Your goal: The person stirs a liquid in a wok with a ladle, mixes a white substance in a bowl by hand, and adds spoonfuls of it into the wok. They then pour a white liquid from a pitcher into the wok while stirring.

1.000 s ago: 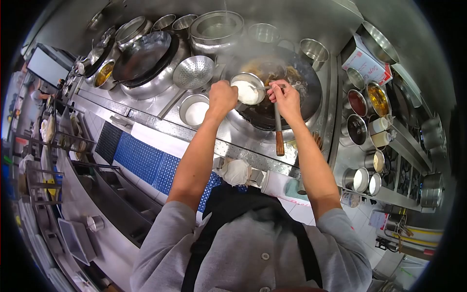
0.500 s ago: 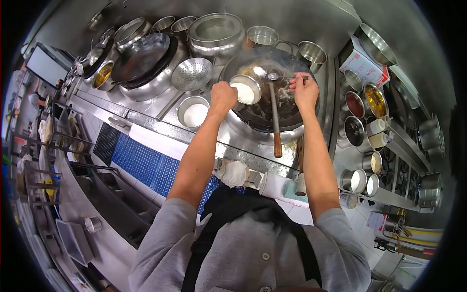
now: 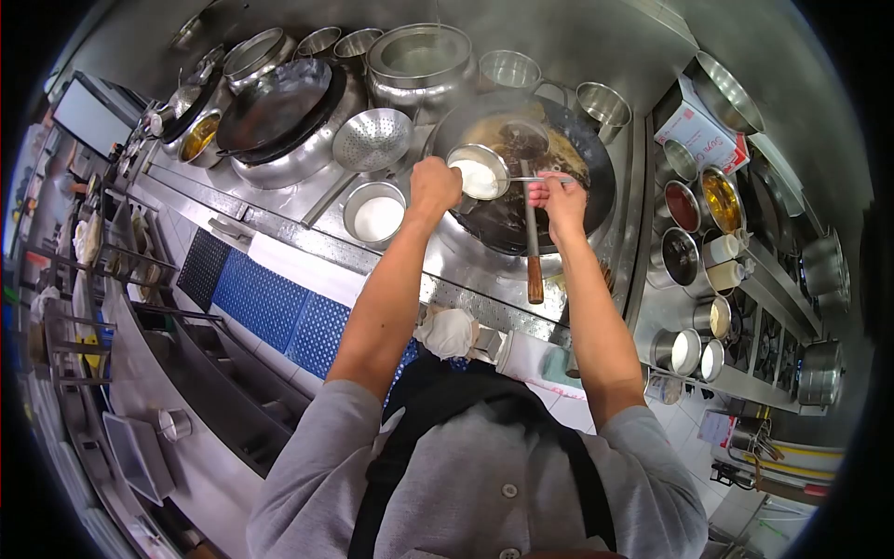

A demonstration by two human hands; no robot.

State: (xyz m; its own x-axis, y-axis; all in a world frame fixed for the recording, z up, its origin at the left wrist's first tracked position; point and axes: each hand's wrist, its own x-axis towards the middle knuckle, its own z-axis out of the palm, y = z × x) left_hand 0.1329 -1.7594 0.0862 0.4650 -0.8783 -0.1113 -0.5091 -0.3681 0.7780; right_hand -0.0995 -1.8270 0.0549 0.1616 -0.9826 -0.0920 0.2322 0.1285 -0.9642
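Note:
Closed round the near side of a metal cup (image 3: 479, 152), my left hand (image 3: 436, 189) keeps it tilted above the wok's left edge. White powder (image 3: 477, 179) lies inside. My right hand (image 3: 559, 203) pinches the handle of a small spoon (image 3: 518, 179), whose other end reaches the cup's rim; its bowl is hidden in the cup. Below both hands is a black wok (image 3: 596, 172) with brown liquid and steam. A wooden-handled ladle (image 3: 535, 275) rests across the wok's near edge, its head in the liquid.
A metal pot (image 3: 371, 241) of white contents stands left of the wok, beneath a perforated strainer (image 3: 372, 140). A second wok (image 3: 279, 107) sits further left. A tall stockpot (image 3: 419, 93) is behind. Containers of sauce (image 3: 682, 205) and squeeze bottles (image 3: 724, 274) line the right shelf.
The spoon has moved from over the wok to the cup's rim as my right hand shifted left and down. The cup has moved slightly right.

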